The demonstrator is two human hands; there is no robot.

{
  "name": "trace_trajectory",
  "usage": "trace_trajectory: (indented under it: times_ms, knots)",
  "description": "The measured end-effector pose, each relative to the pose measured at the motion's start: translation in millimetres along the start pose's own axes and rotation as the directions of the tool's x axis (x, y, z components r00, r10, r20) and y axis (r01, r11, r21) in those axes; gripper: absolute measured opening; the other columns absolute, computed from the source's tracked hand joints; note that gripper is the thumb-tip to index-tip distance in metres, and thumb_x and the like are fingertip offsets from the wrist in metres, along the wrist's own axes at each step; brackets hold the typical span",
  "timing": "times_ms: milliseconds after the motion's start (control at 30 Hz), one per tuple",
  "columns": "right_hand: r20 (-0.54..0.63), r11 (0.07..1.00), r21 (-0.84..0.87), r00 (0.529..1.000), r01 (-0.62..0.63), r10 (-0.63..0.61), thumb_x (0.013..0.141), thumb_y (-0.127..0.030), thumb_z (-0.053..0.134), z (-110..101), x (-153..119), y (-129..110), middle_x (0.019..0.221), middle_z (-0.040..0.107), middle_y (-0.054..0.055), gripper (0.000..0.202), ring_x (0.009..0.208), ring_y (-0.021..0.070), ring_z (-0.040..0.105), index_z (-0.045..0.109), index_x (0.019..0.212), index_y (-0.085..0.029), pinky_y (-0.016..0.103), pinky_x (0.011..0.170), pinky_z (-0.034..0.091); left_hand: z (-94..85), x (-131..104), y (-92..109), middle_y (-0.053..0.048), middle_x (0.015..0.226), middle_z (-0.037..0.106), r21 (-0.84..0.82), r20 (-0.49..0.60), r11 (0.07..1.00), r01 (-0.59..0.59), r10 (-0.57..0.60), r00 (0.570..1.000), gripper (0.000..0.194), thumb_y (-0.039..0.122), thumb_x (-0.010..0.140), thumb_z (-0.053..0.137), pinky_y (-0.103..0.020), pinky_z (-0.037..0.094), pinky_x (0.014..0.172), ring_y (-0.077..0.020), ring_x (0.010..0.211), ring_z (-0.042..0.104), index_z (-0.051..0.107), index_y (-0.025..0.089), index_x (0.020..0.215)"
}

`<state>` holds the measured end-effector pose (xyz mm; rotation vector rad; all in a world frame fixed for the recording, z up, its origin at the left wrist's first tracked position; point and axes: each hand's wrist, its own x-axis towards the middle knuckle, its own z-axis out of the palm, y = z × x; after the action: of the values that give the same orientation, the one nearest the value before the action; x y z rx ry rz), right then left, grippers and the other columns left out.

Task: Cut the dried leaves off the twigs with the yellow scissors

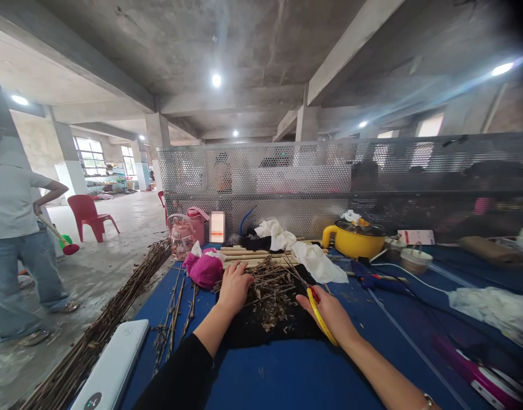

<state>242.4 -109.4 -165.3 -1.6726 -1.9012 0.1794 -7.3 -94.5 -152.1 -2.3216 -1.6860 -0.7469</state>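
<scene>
Dry brown twigs and crumbled leaves (272,299) lie in a heap on a black cloth (261,336) at the middle of the blue table (287,376). My left hand (235,287) rests at the heap's left side, its fingers curled over the twigs; what lies beneath them is hidden. In my right hand (325,313), to the right of the heap, are yellow-handled scissors (317,316), their blades pointing forward toward the twigs. Pale sticks (253,259) lie behind the heap. Separate dry stalks (174,310) lie to the left.
A magenta cloth bundle (204,269), pink bottle (182,236), yellow pot (359,242) and white cloth (319,262) stand or lie behind. A white power bank (114,364) is front left. Long stalks (116,307) run along the left edge. A person (17,228) stands at left.
</scene>
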Motion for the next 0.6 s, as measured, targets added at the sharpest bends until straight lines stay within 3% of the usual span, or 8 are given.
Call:
trace_trajectory:
  times_ms: [100,200,367,500,600]
  knots:
    - [0.007,1.0,0.0,1.0,-0.001,0.001,0.077,-0.057,0.045,-0.7,0.3,-0.6,0.067,0.062,0.004,0.036,0.062,0.0198,0.059,0.048,0.075,-0.021,0.025,0.054,0.033,-2.3,-4.2,1.6,-0.003,0.139,0.036,0.02,0.037,1.0,-0.011,0.01,0.999,0.035,0.017,0.074,0.053,-0.049,0.018,0.105,-0.0275,0.13,0.023,0.062,0.027,0.107]
    - [0.021,1.0,0.004,1.0,-0.019,0.019,0.077,-0.057,0.045,-2.5,-0.3,-2.9,0.068,0.062,0.004,0.035,0.063,0.0201,0.059,0.047,0.075,-0.022,0.025,0.054,0.033,-0.3,-5.8,1.8,-0.006,0.143,0.029,0.045,0.109,0.999,-0.015,0.01,0.994,0.042,0.018,0.066,0.061,-0.056,0.011,0.105,-0.0334,0.132,0.016,0.062,0.026,0.107]
    - [0.034,0.999,0.005,0.999,-0.033,0.033,0.076,-0.056,0.046,-2.4,-1.0,-2.5,0.069,0.062,0.004,0.035,0.066,0.0212,0.06,0.048,0.077,-0.022,0.025,0.053,0.032,1.6,2.7,0.4,-0.005,0.134,0.044,0.007,0.053,1.0,0.02,-0.021,0.998,0.02,0.023,0.078,0.054,-0.051,0.019,0.104,-0.0303,0.127,0.028,0.069,0.026,0.091]
    - [0.041,0.999,0.002,0.999,-0.035,0.035,0.075,-0.058,0.046,-1.4,-0.2,-1.0,0.07,0.063,0.005,0.037,0.066,0.0212,0.06,0.05,0.078,-0.021,0.025,0.053,0.033,-1.8,10.6,-1.5,-0.007,0.121,0.055,-0.126,-0.044,0.989,0.073,-0.079,0.996,0.02,0.025,0.081,0.052,-0.037,0.033,0.097,-0.023,0.115,0.043,0.068,0.02,0.092]
    - [0.041,1.0,0.006,0.999,-0.023,0.022,0.076,-0.058,0.045,-0.4,0.2,-0.9,0.073,0.064,0.006,0.038,0.069,0.0223,0.061,0.05,0.081,-0.021,0.026,0.056,0.034,-6.7,15.3,-4.0,-0.008,0.1,0.064,-0.164,-0.054,0.978,0.13,-0.14,0.989,0.021,0.024,0.084,0.047,-0.031,0.039,0.087,-0.0192,0.098,0.054,0.065,0.017,0.092]
